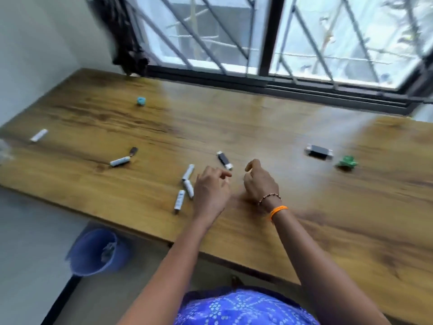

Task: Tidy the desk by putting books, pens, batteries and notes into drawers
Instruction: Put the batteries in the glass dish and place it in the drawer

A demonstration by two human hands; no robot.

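**Loose batteries near the tabletop edge; both hands over the cluster, nothing held**

Observed: the left hand (212,188) and right hand (260,181) sit over the middle of the tabletop (257,118), fingers loosely curled. Neither grip is closed on anything that shows; the frame is motion-blurred, so a small item hidden under a palm cannot be ruled out.

Location of task items: three white batteries (187,186) lie in a loose chain just beside the left hand, the nearest of them close to the front edge. A black-and-white battery (224,160) lies just beyond the two hands, between them. Another white battery (119,161) lies well to the left, touching or nearly touching a small dark object (133,151) of unclear kind. A sixth, also white (38,135), lies at the far left edge. No drawer is in view.

Other items: a small blue block (140,100) near the window, a dark rectangular item (319,152) and a green object (347,162) to the right. A blue bin (96,250) stands on the floor below the front edge.

Risks, as judged:
- The batteries are round and will likely roll. A sweeping motion by the left hand could send the nearest one over the front edge, towards the floor or the bin.
- Gathering several at once in one grip risks dropping one in transit.
- The far-left battery is close to the edge; a nudge on reaching could tip it off.
- The outlying items are easily overlooked.
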